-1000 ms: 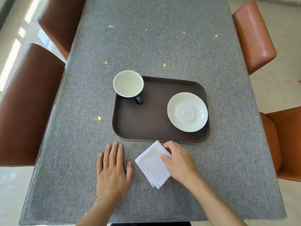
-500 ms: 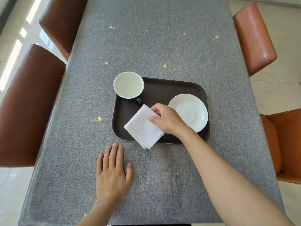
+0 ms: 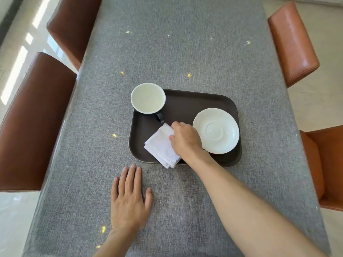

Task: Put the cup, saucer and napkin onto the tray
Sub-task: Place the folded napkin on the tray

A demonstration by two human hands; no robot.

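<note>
Desk (image 3: 185, 43), long, under grey woven cloth; brown padded chairs (image 3: 35, 123) down both sides. Small yellow specks on the cloth, nature unclear.

Tray (image 3: 187, 102), dark brown, rounded corners, sits mid-desk with its long side across the person's front, so every part is in easy reach.

Right forearm runs in from lower right to the tray's near half. Left hand (image 3: 130, 201) lies flat on the cloth just short of the tray, fingers spread and holding nothing; reads as a brace while the other arm reaches.

Saucer (image 3: 216, 130), white, on the tray's right part, its near edge close to the tray rim. Empty, centre ring showing.

Cup (image 3: 148, 98), white inside, dark outside, at the tray's far left corner, upright, handle toward the tray's middle. Rim overhangs the tray edge as seen from above; base hidden, so full seating cannot be confirmed.

Napkin (image 3: 160, 146), white, folded, lying diagonally in the near-left part of the tray between cup and saucer. One corner pokes out over the near rim.

Right hand (image 3: 185, 140) is on the napkin's right edge, fingers (image 3: 177, 125) curled and pinching the cloth. Judgement: placing step, release not yet made; a nudge inward would clear the overhanging corner.
</note>
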